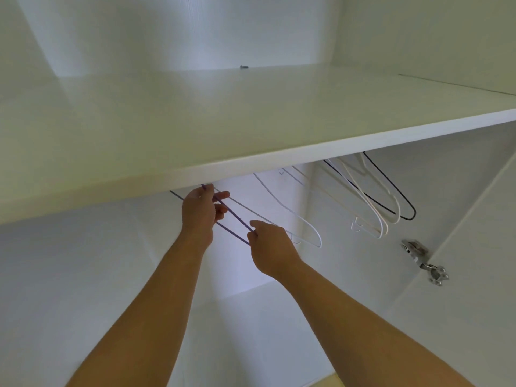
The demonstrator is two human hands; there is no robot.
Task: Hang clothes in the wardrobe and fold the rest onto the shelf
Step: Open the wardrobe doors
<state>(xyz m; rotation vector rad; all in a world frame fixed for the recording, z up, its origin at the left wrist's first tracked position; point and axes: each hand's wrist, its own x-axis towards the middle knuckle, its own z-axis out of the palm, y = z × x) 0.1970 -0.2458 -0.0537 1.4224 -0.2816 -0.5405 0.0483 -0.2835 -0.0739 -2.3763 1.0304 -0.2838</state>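
Just beneath the white shelf (251,163), the left hand (198,216) is gripping the purple hanger (237,216) near its top; the right hand (269,248) is pinching its lower end; its long axis is slanting from 10 o'clock to 4 o'clock; other hangers (371,208) are hanging at 3 o'clock.

Below the front edge of the shelf (335,148) two forearms show, bare along the whole length in view. Both are slender and smooth, broadest at the end farthest from the shelf and tapering to narrow wrists nearest it. The left hand (199,216), just under the shelf's edge, shows its back and a row of knuckles. The right hand (269,247), a little lower than the shelf and to the right, shows its back and thumb. Whatever is worn above the forearms lies out of view.
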